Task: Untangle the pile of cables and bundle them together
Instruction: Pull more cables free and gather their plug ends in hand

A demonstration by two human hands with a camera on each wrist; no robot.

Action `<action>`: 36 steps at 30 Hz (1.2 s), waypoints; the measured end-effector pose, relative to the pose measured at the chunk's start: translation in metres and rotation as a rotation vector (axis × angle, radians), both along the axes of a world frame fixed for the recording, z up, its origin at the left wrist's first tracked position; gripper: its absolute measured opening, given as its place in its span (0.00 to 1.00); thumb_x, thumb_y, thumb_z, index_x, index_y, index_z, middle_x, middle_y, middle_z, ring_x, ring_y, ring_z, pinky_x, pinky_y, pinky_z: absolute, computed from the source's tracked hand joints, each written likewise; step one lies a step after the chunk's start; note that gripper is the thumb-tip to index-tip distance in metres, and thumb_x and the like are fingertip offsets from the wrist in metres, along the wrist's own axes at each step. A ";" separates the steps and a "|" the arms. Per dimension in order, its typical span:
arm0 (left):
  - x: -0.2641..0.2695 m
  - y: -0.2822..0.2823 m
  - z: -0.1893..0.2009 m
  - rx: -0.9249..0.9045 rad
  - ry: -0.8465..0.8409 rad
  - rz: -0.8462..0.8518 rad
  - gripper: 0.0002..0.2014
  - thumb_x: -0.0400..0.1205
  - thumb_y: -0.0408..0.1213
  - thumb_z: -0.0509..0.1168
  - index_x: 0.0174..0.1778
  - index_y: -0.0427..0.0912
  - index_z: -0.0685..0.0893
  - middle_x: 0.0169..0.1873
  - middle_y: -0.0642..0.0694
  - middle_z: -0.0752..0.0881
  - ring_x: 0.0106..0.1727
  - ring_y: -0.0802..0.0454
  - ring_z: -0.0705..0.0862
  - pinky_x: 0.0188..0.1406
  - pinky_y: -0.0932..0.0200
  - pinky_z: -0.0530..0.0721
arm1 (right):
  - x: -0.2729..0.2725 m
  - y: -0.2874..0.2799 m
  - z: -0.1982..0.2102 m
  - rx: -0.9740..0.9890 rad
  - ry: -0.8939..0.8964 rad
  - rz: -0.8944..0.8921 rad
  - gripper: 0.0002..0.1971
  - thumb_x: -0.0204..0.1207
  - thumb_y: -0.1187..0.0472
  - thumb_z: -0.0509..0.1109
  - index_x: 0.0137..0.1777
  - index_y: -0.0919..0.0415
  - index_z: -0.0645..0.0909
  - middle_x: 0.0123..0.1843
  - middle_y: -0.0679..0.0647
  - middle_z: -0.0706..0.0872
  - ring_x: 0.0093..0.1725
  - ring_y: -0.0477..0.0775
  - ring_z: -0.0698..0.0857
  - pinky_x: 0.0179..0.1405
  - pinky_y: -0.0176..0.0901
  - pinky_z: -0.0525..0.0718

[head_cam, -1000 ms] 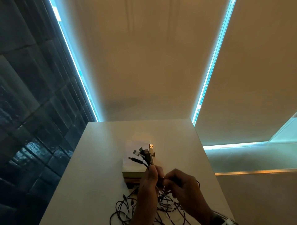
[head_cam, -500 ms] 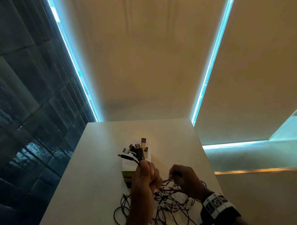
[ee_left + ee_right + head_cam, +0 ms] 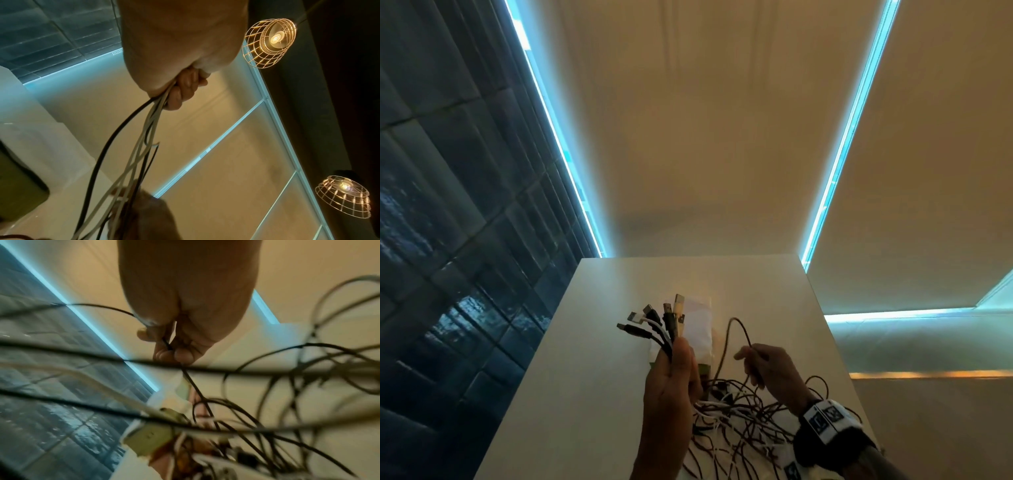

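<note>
My left hand is raised above the white table and grips a bunch of black and white cables, whose plug ends fan out above its fist. In the left wrist view the fingers curl round those cables, which trail downward. My right hand pinches a thin dark cable that arches up in a loop. In the right wrist view that cable runs between the fingertips. The tangled pile lies on the table under both hands.
A white paper-covered block with a green base sits behind the left hand. The table's right edge runs close to the right hand. Dark tiled wall lies to the left. Two wire-cage lamps show in the left wrist view.
My right hand has moved away from the left to the right and drawn a dark cable loop up out of the pile. The left hand keeps its bunch and has shifted slightly left.
</note>
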State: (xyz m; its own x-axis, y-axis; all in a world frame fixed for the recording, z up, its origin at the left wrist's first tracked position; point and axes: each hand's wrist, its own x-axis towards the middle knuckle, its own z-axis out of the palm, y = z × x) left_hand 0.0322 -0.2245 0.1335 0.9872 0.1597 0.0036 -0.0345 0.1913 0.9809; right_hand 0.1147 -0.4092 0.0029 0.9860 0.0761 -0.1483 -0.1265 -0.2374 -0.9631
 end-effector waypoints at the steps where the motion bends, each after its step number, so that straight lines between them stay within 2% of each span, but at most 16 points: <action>1: 0.001 0.001 -0.002 0.017 0.016 0.002 0.20 0.79 0.52 0.55 0.31 0.38 0.70 0.18 0.52 0.65 0.20 0.57 0.62 0.20 0.64 0.64 | 0.000 0.004 0.011 0.010 -0.028 0.047 0.11 0.85 0.64 0.63 0.50 0.62 0.88 0.31 0.53 0.83 0.27 0.51 0.79 0.24 0.40 0.75; 4: 0.003 0.001 -0.007 0.057 0.038 0.020 0.19 0.79 0.52 0.55 0.33 0.39 0.72 0.18 0.52 0.67 0.20 0.58 0.64 0.19 0.66 0.65 | -0.005 0.017 0.044 0.046 -0.101 0.154 0.12 0.83 0.71 0.62 0.59 0.62 0.85 0.35 0.54 0.85 0.31 0.52 0.82 0.30 0.40 0.81; 7: 0.004 0.000 -0.010 0.054 0.053 0.049 0.17 0.79 0.50 0.56 0.36 0.39 0.75 0.19 0.53 0.69 0.19 0.61 0.67 0.18 0.70 0.68 | -0.016 0.026 0.073 0.069 -0.187 0.189 0.10 0.84 0.70 0.62 0.55 0.64 0.86 0.37 0.60 0.86 0.29 0.55 0.84 0.28 0.41 0.82; 9: 0.004 0.000 -0.015 0.082 0.046 0.065 0.18 0.78 0.51 0.57 0.39 0.37 0.77 0.21 0.53 0.70 0.20 0.61 0.69 0.19 0.70 0.69 | -0.024 0.032 0.086 0.007 -0.277 0.216 0.08 0.83 0.68 0.64 0.50 0.63 0.85 0.37 0.61 0.87 0.26 0.56 0.85 0.25 0.41 0.83; 11: 0.007 0.001 -0.020 0.132 0.048 0.083 0.17 0.81 0.50 0.57 0.45 0.38 0.81 0.26 0.52 0.77 0.23 0.61 0.78 0.23 0.71 0.75 | -0.032 0.038 0.095 -0.106 -0.392 0.262 0.07 0.82 0.68 0.65 0.46 0.60 0.85 0.35 0.53 0.86 0.26 0.46 0.84 0.27 0.38 0.82; 13: 0.009 0.001 -0.025 0.172 0.076 0.091 0.13 0.83 0.49 0.57 0.48 0.44 0.82 0.35 0.48 0.86 0.33 0.59 0.87 0.30 0.68 0.83 | -0.041 0.045 0.102 -0.180 -0.480 0.339 0.07 0.80 0.67 0.67 0.43 0.58 0.84 0.33 0.42 0.83 0.30 0.40 0.82 0.31 0.34 0.80; 14: 0.010 0.001 -0.026 0.185 0.079 0.092 0.13 0.82 0.51 0.58 0.48 0.47 0.82 0.37 0.47 0.88 0.38 0.57 0.89 0.35 0.64 0.85 | -0.046 0.047 0.106 -0.194 -0.499 0.383 0.06 0.80 0.67 0.68 0.44 0.58 0.85 0.35 0.40 0.82 0.32 0.39 0.82 0.33 0.33 0.80; 16: 0.009 0.003 -0.026 0.196 0.084 0.084 0.16 0.77 0.54 0.59 0.46 0.47 0.84 0.37 0.46 0.89 0.40 0.54 0.89 0.40 0.57 0.87 | -0.051 0.050 0.110 -0.206 -0.517 0.458 0.05 0.79 0.69 0.69 0.48 0.61 0.85 0.40 0.43 0.85 0.36 0.39 0.83 0.36 0.34 0.83; 18: 0.007 0.004 -0.023 0.166 0.080 0.078 0.18 0.76 0.52 0.60 0.42 0.41 0.85 0.31 0.46 0.88 0.36 0.54 0.88 0.35 0.58 0.86 | -0.053 0.050 0.110 -0.212 -0.532 0.477 0.04 0.78 0.68 0.69 0.48 0.61 0.84 0.42 0.49 0.87 0.39 0.44 0.84 0.38 0.43 0.85; 20: 0.004 0.006 -0.020 0.148 0.071 0.089 0.19 0.76 0.51 0.60 0.40 0.37 0.84 0.26 0.47 0.84 0.30 0.56 0.84 0.30 0.63 0.83 | -0.051 0.048 0.103 -0.228 -0.554 0.469 0.03 0.78 0.66 0.70 0.48 0.59 0.84 0.42 0.50 0.87 0.40 0.46 0.84 0.39 0.46 0.85; 23: 0.000 0.008 -0.015 0.120 0.062 0.134 0.21 0.77 0.52 0.58 0.40 0.36 0.82 0.22 0.49 0.76 0.25 0.56 0.76 0.27 0.62 0.76 | -0.042 0.044 0.079 -0.283 -0.532 0.447 0.04 0.77 0.66 0.71 0.49 0.59 0.84 0.43 0.49 0.87 0.41 0.45 0.84 0.40 0.41 0.85; 27: -0.006 0.012 -0.002 -0.001 0.036 0.153 0.21 0.77 0.51 0.58 0.40 0.33 0.79 0.19 0.50 0.66 0.21 0.56 0.64 0.19 0.65 0.65 | -0.026 0.033 0.040 -0.350 -0.468 0.374 0.02 0.77 0.64 0.71 0.46 0.58 0.84 0.39 0.41 0.83 0.37 0.40 0.83 0.36 0.33 0.82; 30: -0.009 0.016 0.005 -0.071 0.006 0.131 0.20 0.78 0.49 0.58 0.39 0.32 0.77 0.18 0.51 0.64 0.21 0.55 0.60 0.19 0.62 0.60 | -0.019 0.027 0.014 -0.348 -0.356 0.330 0.04 0.77 0.64 0.71 0.42 0.56 0.84 0.34 0.39 0.82 0.35 0.39 0.83 0.34 0.31 0.81; 33: -0.012 0.020 0.009 -0.152 -0.021 0.113 0.18 0.80 0.46 0.57 0.39 0.31 0.75 0.18 0.51 0.63 0.20 0.55 0.58 0.20 0.57 0.56 | -0.014 0.021 -0.009 -0.383 -0.264 0.274 0.07 0.73 0.62 0.72 0.37 0.48 0.82 0.31 0.43 0.85 0.33 0.41 0.84 0.35 0.44 0.85; 34: -0.013 0.021 0.010 -0.173 -0.031 0.110 0.18 0.81 0.46 0.56 0.39 0.31 0.75 0.19 0.51 0.63 0.20 0.55 0.58 0.21 0.55 0.54 | -0.013 0.019 -0.016 -0.391 -0.231 0.245 0.09 0.73 0.62 0.72 0.35 0.46 0.81 0.30 0.44 0.85 0.32 0.40 0.84 0.35 0.46 0.85; 36: -0.013 0.025 0.012 -0.189 -0.051 0.115 0.17 0.81 0.45 0.56 0.39 0.31 0.75 0.18 0.52 0.62 0.20 0.55 0.57 0.22 0.54 0.53 | -0.013 0.016 -0.029 -0.356 -0.134 0.175 0.13 0.73 0.66 0.73 0.33 0.47 0.81 0.27 0.46 0.85 0.29 0.39 0.83 0.34 0.42 0.86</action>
State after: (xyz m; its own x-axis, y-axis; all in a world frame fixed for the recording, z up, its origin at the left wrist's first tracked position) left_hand 0.0189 -0.1999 0.1452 0.9617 0.2737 0.0127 -0.1158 0.3639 0.9242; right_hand 0.1019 -0.3930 -0.0257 0.9750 0.2116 -0.0673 0.0661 -0.5657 -0.8220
